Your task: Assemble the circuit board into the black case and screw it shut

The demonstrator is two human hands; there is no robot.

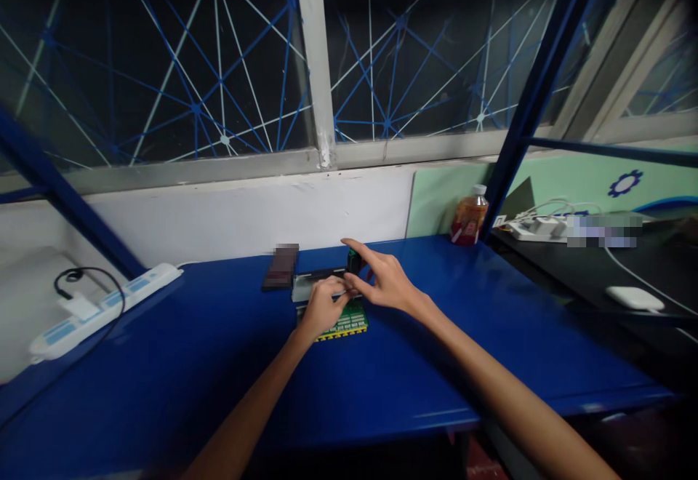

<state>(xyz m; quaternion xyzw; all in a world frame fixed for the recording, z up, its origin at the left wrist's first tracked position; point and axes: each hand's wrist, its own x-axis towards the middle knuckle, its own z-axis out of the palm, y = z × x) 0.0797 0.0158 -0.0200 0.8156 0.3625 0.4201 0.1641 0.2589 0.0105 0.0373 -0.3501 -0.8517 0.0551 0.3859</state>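
Note:
A green circuit board point(353, 320) with a yellow front edge and rows of pale parts lies on the blue table. My left hand point(326, 307) rests over its left and rear part, fingers bent together at a spot I cannot make out. Beside it, my right hand point(388, 281) has thumb and index finger spread apart, the thumb tip close to the left fingertips. A small dark and green item point(353, 260) stands behind the gap between them; whether the right fingers touch it is hidden. Just behind the board sits a grey, see-through-looking tray point(303, 289), partly covered by my left hand.
A dark flat phone-like item point(282, 265) lies behind on the left. A white power strip point(109, 313) with a black cable runs along the left side. A drink bottle point(470, 217) stands at the back right. Blue frame posts point(537, 87) rise at both sides.

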